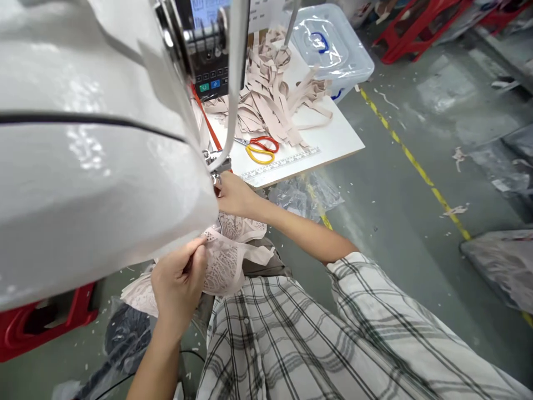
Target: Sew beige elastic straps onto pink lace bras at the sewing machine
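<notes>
A big white sewing machine (95, 144) fills the upper left, its needle area (215, 166) just above my hands. My left hand (179, 283) pinches a pale pink lace garment piece (227, 261) at its near edge. My right hand (235, 194) holds the same lace piece close under the presser foot; its fingertips are partly hidden by the machine head. The lace hangs down between both hands toward my lap.
On the white table (333, 141) lie a heap of beige straps (270, 94), red-and-yellow scissors (260, 149) and a ruler strip (283, 164). A clear plastic box (333, 47) stands behind. Red stools (412, 28), plastic bags and a yellow floor line (416, 166) lie to the right.
</notes>
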Demonstrator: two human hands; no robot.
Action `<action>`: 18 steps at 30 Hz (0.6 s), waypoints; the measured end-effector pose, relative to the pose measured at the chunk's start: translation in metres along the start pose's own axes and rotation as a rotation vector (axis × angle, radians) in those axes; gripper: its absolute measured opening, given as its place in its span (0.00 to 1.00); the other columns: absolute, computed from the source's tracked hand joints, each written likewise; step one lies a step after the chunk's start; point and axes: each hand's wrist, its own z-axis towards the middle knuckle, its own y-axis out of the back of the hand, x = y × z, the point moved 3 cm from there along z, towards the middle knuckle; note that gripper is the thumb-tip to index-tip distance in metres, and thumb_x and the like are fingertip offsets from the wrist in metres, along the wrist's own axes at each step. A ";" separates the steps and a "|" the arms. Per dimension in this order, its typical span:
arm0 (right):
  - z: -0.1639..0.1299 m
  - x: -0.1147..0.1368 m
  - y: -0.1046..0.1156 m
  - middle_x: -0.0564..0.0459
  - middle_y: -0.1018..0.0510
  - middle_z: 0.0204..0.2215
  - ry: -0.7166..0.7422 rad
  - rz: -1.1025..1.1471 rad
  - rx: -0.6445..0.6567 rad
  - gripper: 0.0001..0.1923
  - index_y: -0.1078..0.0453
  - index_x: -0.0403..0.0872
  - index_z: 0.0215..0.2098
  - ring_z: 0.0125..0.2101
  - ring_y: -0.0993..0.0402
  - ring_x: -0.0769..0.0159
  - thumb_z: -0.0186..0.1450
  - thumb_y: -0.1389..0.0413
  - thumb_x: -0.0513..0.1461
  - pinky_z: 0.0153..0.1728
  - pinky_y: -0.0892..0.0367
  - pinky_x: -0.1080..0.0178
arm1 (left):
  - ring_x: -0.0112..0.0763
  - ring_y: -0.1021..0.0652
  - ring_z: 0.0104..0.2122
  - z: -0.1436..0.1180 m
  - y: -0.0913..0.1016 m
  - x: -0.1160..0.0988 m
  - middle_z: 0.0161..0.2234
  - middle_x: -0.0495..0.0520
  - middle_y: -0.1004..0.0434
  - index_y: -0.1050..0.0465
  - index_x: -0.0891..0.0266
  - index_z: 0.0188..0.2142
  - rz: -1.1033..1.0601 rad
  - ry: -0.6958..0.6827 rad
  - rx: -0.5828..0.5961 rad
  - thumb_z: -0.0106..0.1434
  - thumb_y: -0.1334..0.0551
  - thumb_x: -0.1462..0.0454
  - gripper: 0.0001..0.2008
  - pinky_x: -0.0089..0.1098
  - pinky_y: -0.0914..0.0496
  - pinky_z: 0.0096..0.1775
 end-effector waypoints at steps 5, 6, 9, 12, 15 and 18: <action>0.000 0.002 -0.001 0.50 0.26 0.41 -0.001 0.031 -0.071 0.05 0.31 0.44 0.36 0.35 0.30 0.67 0.62 0.41 0.37 0.39 0.33 0.65 | 0.32 0.19 0.35 -0.004 0.003 0.004 0.37 0.53 0.15 0.18 0.60 0.42 -0.073 -0.008 -0.046 0.65 0.38 0.67 0.10 0.30 0.28 0.38; 0.000 0.001 -0.002 0.49 0.26 0.41 0.002 0.021 -0.073 0.05 0.31 0.44 0.36 0.35 0.30 0.67 0.62 0.41 0.37 0.39 0.33 0.64 | 0.32 0.19 0.35 -0.004 0.003 0.004 0.37 0.53 0.15 0.18 0.61 0.42 -0.086 -0.011 -0.058 0.65 0.38 0.68 0.09 0.30 0.28 0.38; -0.001 0.000 -0.005 0.48 0.26 0.43 0.017 -0.009 -0.074 0.05 0.30 0.44 0.36 0.36 0.30 0.66 0.63 0.42 0.38 0.40 0.33 0.62 | 0.31 0.21 0.34 -0.005 0.004 0.005 0.36 0.53 0.16 0.18 0.61 0.41 -0.101 -0.015 -0.089 0.65 0.38 0.68 0.09 0.30 0.29 0.37; -0.001 -0.002 -0.006 0.47 0.26 0.45 0.033 -0.028 -0.077 0.06 0.30 0.44 0.38 0.36 0.30 0.65 0.64 0.43 0.38 0.41 0.32 0.61 | 0.28 0.22 0.30 -0.005 0.002 0.004 0.32 0.51 0.18 0.18 0.61 0.40 -0.102 -0.024 -0.093 0.66 0.38 0.68 0.09 0.28 0.31 0.34; -0.003 -0.003 -0.005 0.47 0.26 0.45 0.040 -0.035 -0.085 0.06 0.30 0.45 0.39 0.39 0.31 0.64 0.64 0.44 0.37 0.43 0.33 0.61 | 0.26 0.25 0.26 -0.004 0.001 0.002 0.29 0.49 0.21 0.18 0.60 0.40 -0.086 -0.042 -0.086 0.66 0.38 0.67 0.09 0.27 0.33 0.30; -0.005 -0.002 -0.004 0.49 0.26 0.44 0.038 -0.021 -0.094 0.04 0.29 0.46 0.38 0.41 0.31 0.64 0.64 0.44 0.36 0.44 0.33 0.62 | 0.25 0.25 0.26 -0.003 -0.001 -0.001 0.28 0.49 0.21 0.19 0.61 0.40 -0.067 -0.062 -0.074 0.66 0.38 0.67 0.09 0.27 0.33 0.30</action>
